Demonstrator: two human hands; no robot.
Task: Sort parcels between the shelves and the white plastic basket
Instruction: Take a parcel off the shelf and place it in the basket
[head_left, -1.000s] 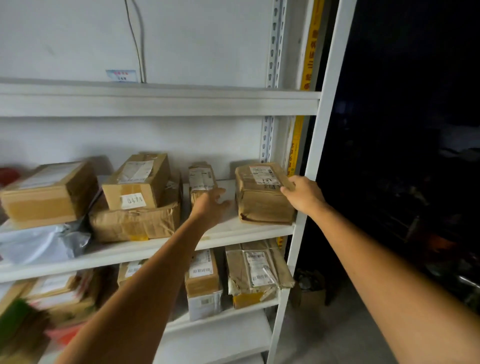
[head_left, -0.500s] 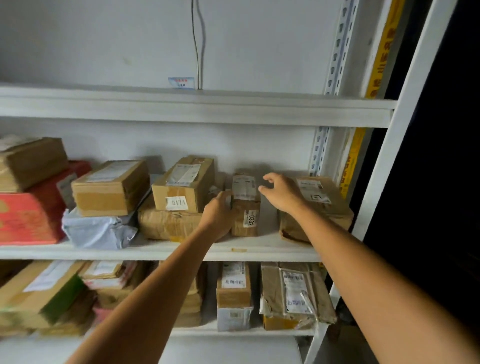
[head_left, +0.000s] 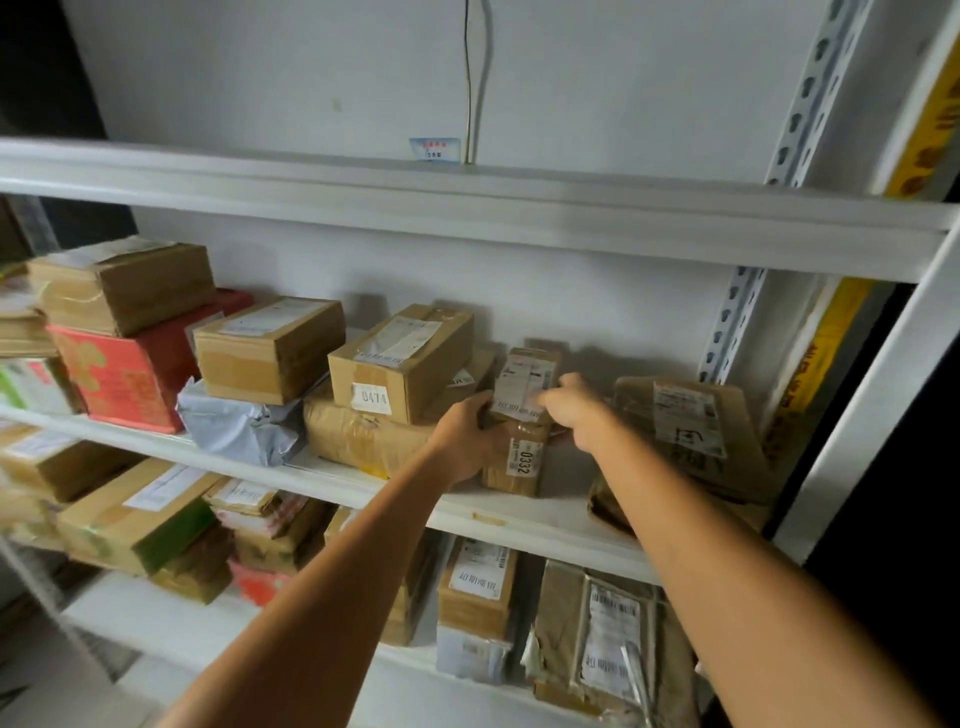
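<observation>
On the middle shelf (head_left: 519, 519), right of centre, a small upright 0332 parcel (head_left: 522, 457) is standing on end, label facing out. Left hand (head_left: 462, 439) is wrapping its grip round the parcel's left side, fingers curling behind the edge. Right hand (head_left: 582, 415) is reaching in from the other side, fingers curling onto the upper right edge over the white label; slightly blurred, but its grip is reading as closing on the parcel too. Both forearms are stretching up from the bottom of the view.

Just left of the parcel, a 0474 box (head_left: 400, 364) is sitting on a wide taped parcel (head_left: 358, 436). Further left, a grey bag (head_left: 239, 426) is lying under another carton, beside a red box (head_left: 130, 384). Right of the hands, a flat brown parcel (head_left: 696, 431) is leaning against the shelf's end, apart from the 0332 parcel. More parcels are crowding the lower shelf (head_left: 156, 618).
</observation>
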